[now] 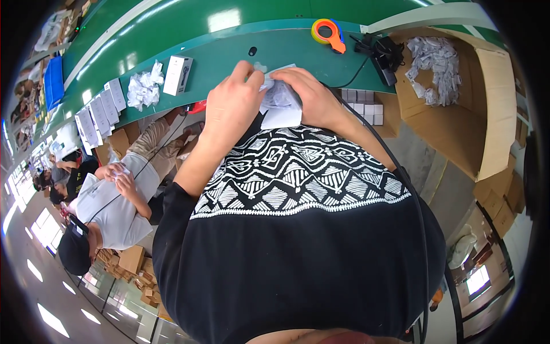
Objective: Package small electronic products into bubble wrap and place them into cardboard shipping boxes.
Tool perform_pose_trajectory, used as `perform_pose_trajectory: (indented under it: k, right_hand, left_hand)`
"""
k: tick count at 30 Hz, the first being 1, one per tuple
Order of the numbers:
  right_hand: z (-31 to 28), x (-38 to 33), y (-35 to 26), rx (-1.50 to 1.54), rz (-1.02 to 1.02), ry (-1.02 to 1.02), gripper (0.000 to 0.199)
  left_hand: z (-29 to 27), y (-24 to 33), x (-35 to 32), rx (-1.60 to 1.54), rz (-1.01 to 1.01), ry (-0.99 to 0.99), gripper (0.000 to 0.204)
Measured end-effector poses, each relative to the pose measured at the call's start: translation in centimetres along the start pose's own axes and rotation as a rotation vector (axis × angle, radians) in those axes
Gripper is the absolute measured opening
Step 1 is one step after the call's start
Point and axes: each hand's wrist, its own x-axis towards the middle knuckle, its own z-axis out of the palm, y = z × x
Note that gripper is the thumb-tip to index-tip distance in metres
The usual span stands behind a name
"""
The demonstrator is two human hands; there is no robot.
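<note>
At green bench edge, L hand (pixel 232 106) & R hand (pixel 312 97) both grip white plastic packet (pixel 279 97)

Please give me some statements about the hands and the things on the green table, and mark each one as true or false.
1. Both hands, the left hand and the right hand, hold one small clear plastic bag with white paper inside. True.
2. The orange tape dispenser lies in the left hand. False: it lies on the green table, apart from both hands.
3. The large brown cardboard box at the right holds many small white packets. True.
4. The white rectangular carton box stands inside the cardboard box. False: it stands on the table, beside a pile of white packets.
</note>
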Motion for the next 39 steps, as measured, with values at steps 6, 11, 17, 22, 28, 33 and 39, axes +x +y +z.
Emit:
perform_pose_trajectory:
  k: [6, 11, 17, 22, 28, 33, 39]
  right_hand:
    - [0.3, 0.5, 0.0, 0.014, 0.014, 0.019, 0.061]
    - [-0.3, 0.3, -0.3, -0.009, 0.073, -0.070, 0.064]
    - [0.3, 0.1, -0.2, 0.029, 0.094, -0.055, 0.068]
    - [0.4, -0.1, -0.4, 0.016, 0.072, -0.065, 0.074]
    - [-0.1, 0.2, -0.9, 0.036, 0.130, -0.090, 0.079]
    - [-0.2, 0.5, 0.3, 0.037, 0.104, -0.130, 0.084]
    - [-2.5, 2.5, 0.1, 0.238, 0.037, -0.177, 0.088]
  left_hand:
    - [1.1, -1.4, 1.0, 0.063, 0.197, 0.120, 0.021]
    - [-0.5, -1.2, 0.2, -0.089, 0.229, 0.014, 0.017]
    - [1.7, -0.2, 0.6, 0.011, 0.117, -0.021, 0.019]
    - [1.8, -0.9, 0.6, 0.166, 0.279, -0.047, 0.016]
    - [1.5, -1.0, 2.2, 0.055, 0.169, -0.022, 0.021]
    - [3.6, -2.2, 3.8, 0.015, -0.069, -0.125, 0.041]
    - [2.0, -7.3, 4.4, -0.877, 0.040, -0.588, 0.070]
